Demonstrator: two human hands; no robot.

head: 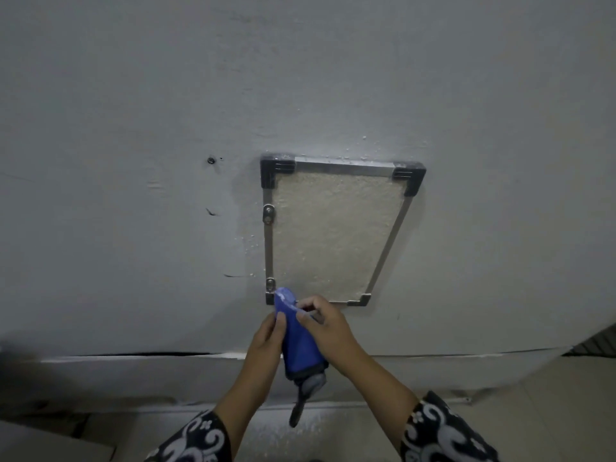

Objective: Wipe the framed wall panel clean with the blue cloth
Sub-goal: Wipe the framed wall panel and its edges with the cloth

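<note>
The framed wall panel hangs on a grey wall, with a metal frame, black top corner caps and a rough beige, foam-covered face. Below its lower left corner I hold the blue cloth, bunched long and upright, its tip touching the frame's bottom corner. My left hand grips the cloth from the left. My right hand pinches its upper part from the right. A dark strip of the cloth hangs down under my hands.
A screw hole and scuff marks sit left of the panel. White specks dot the wall around the frame. A ledge runs along the wall's base. Patterned black-and-white sleeves cover my forearms.
</note>
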